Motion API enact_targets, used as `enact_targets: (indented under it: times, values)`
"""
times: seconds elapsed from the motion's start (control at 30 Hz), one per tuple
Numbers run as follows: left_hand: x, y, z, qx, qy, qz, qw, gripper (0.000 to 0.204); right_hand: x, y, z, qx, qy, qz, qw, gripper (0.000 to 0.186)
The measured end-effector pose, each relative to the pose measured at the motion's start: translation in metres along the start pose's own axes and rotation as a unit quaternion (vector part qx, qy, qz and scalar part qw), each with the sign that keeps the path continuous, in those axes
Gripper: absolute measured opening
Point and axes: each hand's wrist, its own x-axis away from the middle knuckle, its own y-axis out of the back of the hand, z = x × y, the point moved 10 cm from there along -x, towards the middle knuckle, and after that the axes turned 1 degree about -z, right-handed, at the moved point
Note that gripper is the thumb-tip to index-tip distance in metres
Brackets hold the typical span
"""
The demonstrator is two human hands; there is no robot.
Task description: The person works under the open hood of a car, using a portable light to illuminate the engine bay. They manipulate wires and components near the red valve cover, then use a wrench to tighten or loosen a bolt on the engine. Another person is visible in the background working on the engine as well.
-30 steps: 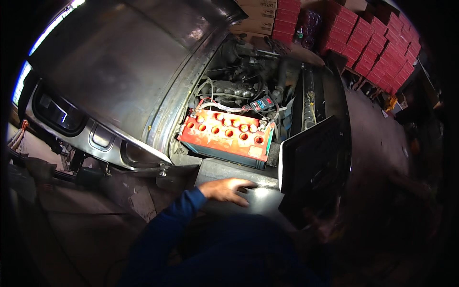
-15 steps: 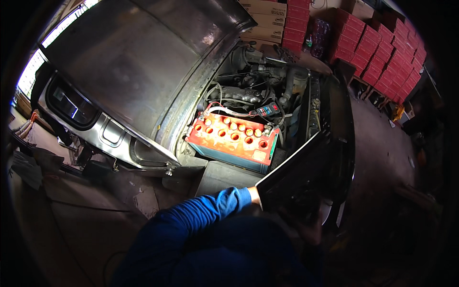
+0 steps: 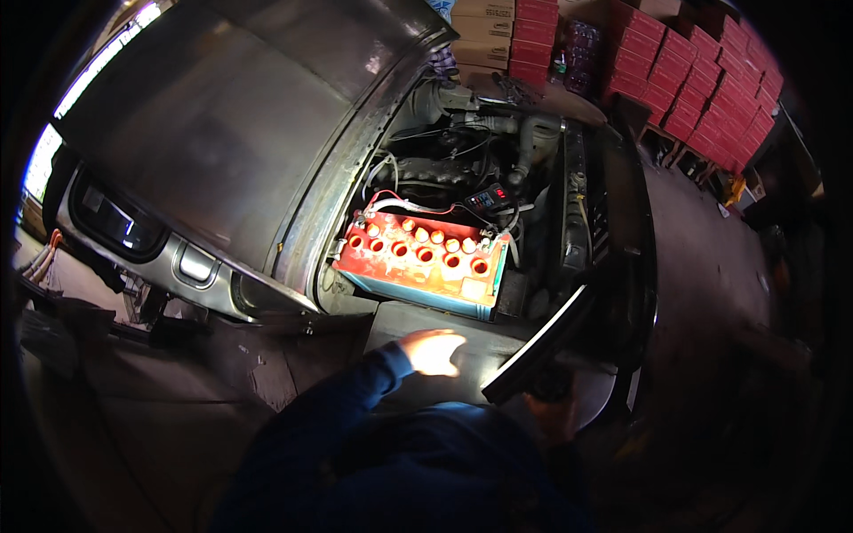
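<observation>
My left hand (image 3: 433, 352) is over the dark grey bodywork ledge (image 3: 400, 324), brightly lit, with its fingers apart and nothing in them. Low on the right, my right hand (image 3: 553, 413) is at the lower end of a dark flat panel (image 3: 536, 348) with a bright edge; deep shadow hides its fingers. Beyond the ledge sits a car battery (image 3: 409, 272) with a red top and a blue-green case. Its round filler holes are open, and several caps (image 3: 437, 236) stand in a row behind them. A small dark device with a red-lit display (image 3: 488, 197) rests behind the battery, beside cables.
A worn metal car bonnet (image 3: 213, 133) spreads across the left. Engine parts and hoses (image 3: 444, 169) fill the bay behind the battery. Stacked red boxes (image 3: 684, 84) and brown cartons (image 3: 482, 35) stand at the back. Concrete floor (image 3: 702, 249) lies to the right.
My left hand has come off the panel's edge and moved left over the ledge, its fingers now in sight. The panel has swung to a narrower angle. The device's display now glows red.
</observation>
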Motion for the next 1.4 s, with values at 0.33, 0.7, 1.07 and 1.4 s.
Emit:
enact_targets:
  times: [0.33,0.7,1.07,1.4]
  values:
    - [0.146,0.075,0.084,0.079,0.177,-0.174,0.965,0.076,-0.008,0.011,-0.026,-0.003,0.002,0.026,1.0,0.082]
    - [0.161,0.035,0.074,0.104,0.223,-0.122,0.961,0.086,-0.022,0.004,-0.015,0.06,0.048,0.078,0.994,0.088]
    - [0.064,0.086,0.205,-0.034,0.323,-0.278,0.904,0.096,0.022,0.015,-0.02,0.135,0.035,-0.001,0.99,0.114]
    - [0.063,0.102,0.221,0.022,0.23,-0.315,0.921,0.104,0.133,-0.023,-0.049,0.301,-0.052,-0.086,0.948,0.105]
